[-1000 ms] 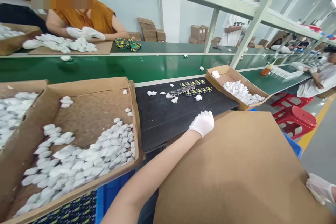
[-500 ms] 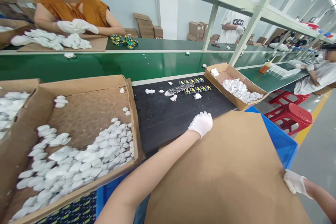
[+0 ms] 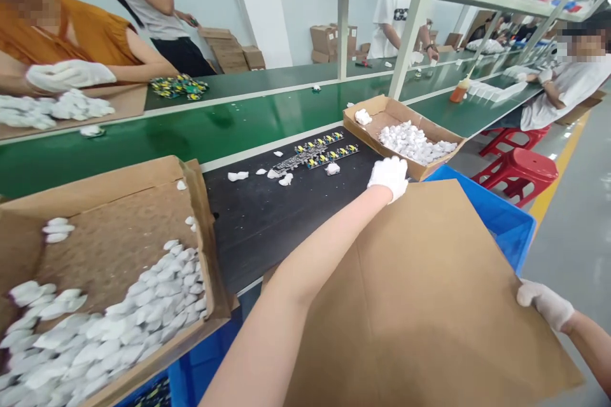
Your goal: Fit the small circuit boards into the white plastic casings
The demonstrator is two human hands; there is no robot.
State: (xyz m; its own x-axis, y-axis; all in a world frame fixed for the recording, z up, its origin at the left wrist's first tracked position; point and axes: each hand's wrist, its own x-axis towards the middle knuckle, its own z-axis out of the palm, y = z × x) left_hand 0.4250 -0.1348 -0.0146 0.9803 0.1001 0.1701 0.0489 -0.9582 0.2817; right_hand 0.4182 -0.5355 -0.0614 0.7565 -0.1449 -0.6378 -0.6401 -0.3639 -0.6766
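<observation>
At lower left, one large cardboard tray holds white pouches, heaped and overlapping, too many to count. Right of it lies the dark worktop. It carries about six loose white pieces, two circuit-board strips with yellow components, and grey strips between them, number not determinable.

At lower centre to right is the single cardboard sheet, tilted and partly covering one blue bin. The left hand, gloved, is closed at the sheet's upper edge, apparently gripping it; fingertips are hidden. Just beyond it, right of centre, a smaller cardboard tray holds a white heap, uncountable, plus one separate clump in its far left corner. Two red stools stand at right. The right hand, also gloved, pinches the sheet's right edge at lower right.

Status, by judgement: the sheet is in both hands but not yet released; handling appears unfinished, with the bin's right corner uncovered. Whether the sheet bears on the bin cannot be told.
</observation>
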